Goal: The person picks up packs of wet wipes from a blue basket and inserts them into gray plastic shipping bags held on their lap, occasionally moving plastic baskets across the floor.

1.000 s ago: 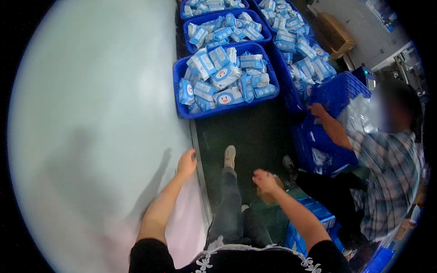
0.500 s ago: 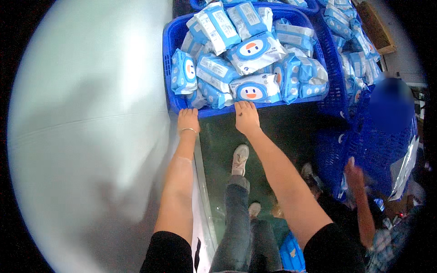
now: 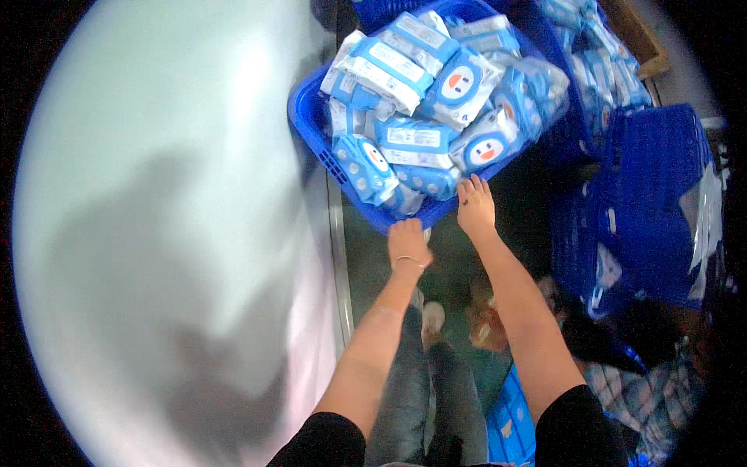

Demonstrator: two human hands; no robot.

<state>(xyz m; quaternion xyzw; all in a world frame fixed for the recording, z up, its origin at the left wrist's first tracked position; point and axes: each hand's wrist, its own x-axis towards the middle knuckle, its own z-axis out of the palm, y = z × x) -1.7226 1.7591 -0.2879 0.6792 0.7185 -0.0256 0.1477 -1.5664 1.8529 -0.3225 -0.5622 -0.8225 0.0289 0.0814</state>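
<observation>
A blue plastic basket stands askew ahead of me, its near corner pointing toward me. It is heaped with blue-and-white soft packs that look like wet wipes, several printed with a round smiling figure. My left hand, with a thin bracelet at its wrist, grips the rim at that near corner. Farther right and a little higher, my right hand is closed on the near side's rim. The fingertips of both hands are partly hidden by the rim and the packs.
A broad pale surface runs along my left, with a narrow edge beside the dark floor. More blue baskets stand at the right, and similar packs are piled behind them. A person's checked sleeve shows at lower right.
The basket has turned, its near side swinging to the right and its left corner coming nearer. Both my hands have shifted right with it. At right, the other person's raised hand has left view.
</observation>
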